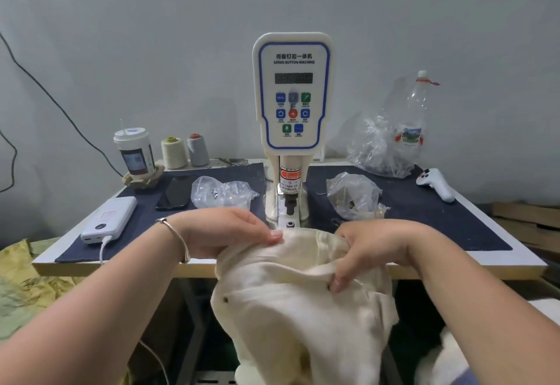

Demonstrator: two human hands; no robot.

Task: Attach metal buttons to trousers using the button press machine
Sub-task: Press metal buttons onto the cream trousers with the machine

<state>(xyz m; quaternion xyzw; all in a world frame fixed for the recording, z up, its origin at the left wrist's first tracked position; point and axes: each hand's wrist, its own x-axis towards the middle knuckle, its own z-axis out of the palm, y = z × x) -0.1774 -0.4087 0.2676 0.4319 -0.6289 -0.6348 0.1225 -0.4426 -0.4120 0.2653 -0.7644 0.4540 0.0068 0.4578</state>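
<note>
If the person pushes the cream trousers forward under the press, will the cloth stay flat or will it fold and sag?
The cream trousers probably behave floppy: they bunch into folds between the left hand and right hand. Most of the cloth hangs below the table edge, so its weight may drag it back. It likely needs both hands to stay flat under the press.

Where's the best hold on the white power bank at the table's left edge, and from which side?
Grip the white rectangular power bank across its long side edges, coming from above. It lies flat on the dark blue mat, and its white cable plugs into the near end, so avoid that end.
</note>
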